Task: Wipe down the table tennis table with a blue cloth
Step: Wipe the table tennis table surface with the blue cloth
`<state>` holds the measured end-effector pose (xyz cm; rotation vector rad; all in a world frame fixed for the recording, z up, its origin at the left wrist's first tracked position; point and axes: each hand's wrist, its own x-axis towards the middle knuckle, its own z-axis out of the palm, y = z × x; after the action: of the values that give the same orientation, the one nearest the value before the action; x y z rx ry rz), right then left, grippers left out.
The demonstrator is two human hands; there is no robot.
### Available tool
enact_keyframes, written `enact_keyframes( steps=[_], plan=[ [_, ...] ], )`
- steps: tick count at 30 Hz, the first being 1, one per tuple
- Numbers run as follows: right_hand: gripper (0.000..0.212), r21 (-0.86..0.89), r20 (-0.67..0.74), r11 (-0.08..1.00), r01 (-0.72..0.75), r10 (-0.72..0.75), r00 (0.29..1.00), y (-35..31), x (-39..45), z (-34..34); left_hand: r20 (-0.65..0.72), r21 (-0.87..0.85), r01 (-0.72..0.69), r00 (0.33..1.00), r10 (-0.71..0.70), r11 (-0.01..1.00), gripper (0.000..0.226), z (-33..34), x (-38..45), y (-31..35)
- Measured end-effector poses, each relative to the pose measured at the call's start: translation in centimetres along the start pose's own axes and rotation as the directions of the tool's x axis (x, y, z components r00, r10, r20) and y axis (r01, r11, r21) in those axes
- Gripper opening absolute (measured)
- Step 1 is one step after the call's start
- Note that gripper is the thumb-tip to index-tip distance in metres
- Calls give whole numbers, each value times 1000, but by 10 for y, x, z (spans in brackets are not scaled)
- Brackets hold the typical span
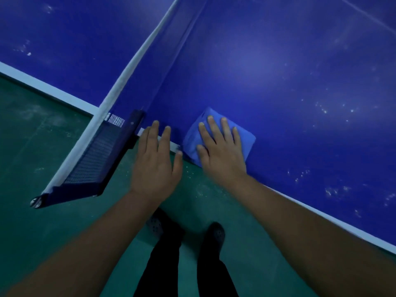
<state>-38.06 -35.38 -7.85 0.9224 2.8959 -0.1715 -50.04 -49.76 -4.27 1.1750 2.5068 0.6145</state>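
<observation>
The wiping is under way at the near edge of the table tennis table [278, 71], right beside the net [132, 67]. The right hand [221, 151] lies flat with straight, slightly spread fingers pressing the folded blue cloth [246, 140] onto the playing surface, the cloth's near corner at the white edge line [334, 224]. The left hand [155, 161] is also flat and relaxed, fingers straight, its fingertips resting at the table edge next to the net clamp [128, 129]; it holds nothing.

The next move likely calls for steady downward pressure while sliding the cloth away from the net, toward the pale dusty specks [334, 108] farther right (that side looks the least cleaned). Room is tight to the left, where the net and clamp block a sweep; to the right and forward the surface lies open. Near the edge the cloth could slip off toward the green floor [42, 146].
</observation>
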Motion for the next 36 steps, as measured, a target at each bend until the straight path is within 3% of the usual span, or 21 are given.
enact_keyframes(
  steps=[2, 4, 6, 8, 9, 11, 13, 14, 16, 18, 20, 21, 23, 25, 27, 30, 31, 33, 34, 36],
  plan=[
    [59, -3, 4, 1000, 6, -6, 1000, 42, 5, -5, 1, -20, 32, 999, -32, 999, 63, 6, 13, 7],
    [58, -3, -26, 967, -253, 253, 967, 95, 23, -13, -10, -13, 20, 1000, -20, 1000, 64, 13, 28, 12],
    [58, 90, -23, 850, -520, 523, 852, 128, 45, -22, -16, 7, -10, 1000, 10, 1000, 65, 20, 46, 18],
    [59, 114, -49, 806, -581, 589, 807, 111, 57, -22, -14, -21, 23, 1000, -24, 999, 64, 26, 63, 22],
    [59, 89, -77, 857, -507, 514, 854, 91, 54, -17, -18, -52, 60, 998, -61, 997, 63, 28, 68, 23],
    [58, 25, -78, 983, -182, 184, 980, 55, 34, -6, -52, -69, 109, 992, -113, 992, 61, 34, 72, 25],
    [57, -13, -7, 998, 59, -59, 998, 57, 24, -7, -82, -24, 121, 989, -122, 992, 61, 40, 72, 26],
    [58, -27, 9, 996, 82, -82, 997, 75, 33, -11, -83, 13, 122, 989, -121, 992, 63, 42, 73, 26],
    [58, -54, 3, 994, -93, 93, 996, 115, 61, -20, -81, 106, 118, 991, -109, 987, 69, 45, 74, 26],
    [58, 26, -5, 923, -385, 385, 923, 143, 87, -28, -78, 184, 98, 993, -85, 978, 74, 47, 76, 25],
    [59, 70, -61, 866, -496, 500, 864, 126, 96, -25, -63, 229, 92, 995, -80, 969, 75, 49, 77, 24],
    [59, 58, -93, 896, -440, 444, 891, 107, 94, -19, -57, 237, 93, 995, -82, 967, 75, 50, 77, 24],
    [59, 6, -99, 989, -146, 146, 984, 75, 82, -11, -59, 244, 105, 994, -93, 964, 73, 50, 78, 24],
    [58, -44, -30, 994, 102, -103, 994, 82, 87, -14, -61, 250, 117, 993, -105, 961, 72, 50, 80, 25],
    [60, -56, -22, 994, 90, -91, 996, 114, 117, -22, -41, 271, 124, 992, -118, 954, 72, 48, 79, 26],
    [59, 4, -54, 977, -214, 214, 975, 146, 169, -36, -65, 237, 182, 983, -171, 954, 72, 47, 82, 33],
    [59, 16, -68, 970, -242, 243, 968, 143, 176, -36, -88, 193, 226, 973, -213, 955, 70, 48, 84, 38],
    [59, -29, -80, 993, -115, 113, 990, 124, 169, -32, -128, 126, 306, 948, -290, 944, 67, 50, 90, 47],
    [60, -62, -51, 998, 22, -25, 998, 115, 155, -27, -146, 124, 327, 940, -309, 937, 65, 51, 90, 50],
    [59, -103, 20, 942, 319, -319, 948, 115, 134, -22, -179, 137, 335, 934, -309, 932, 63, 54, 92, 52]
  ],
)
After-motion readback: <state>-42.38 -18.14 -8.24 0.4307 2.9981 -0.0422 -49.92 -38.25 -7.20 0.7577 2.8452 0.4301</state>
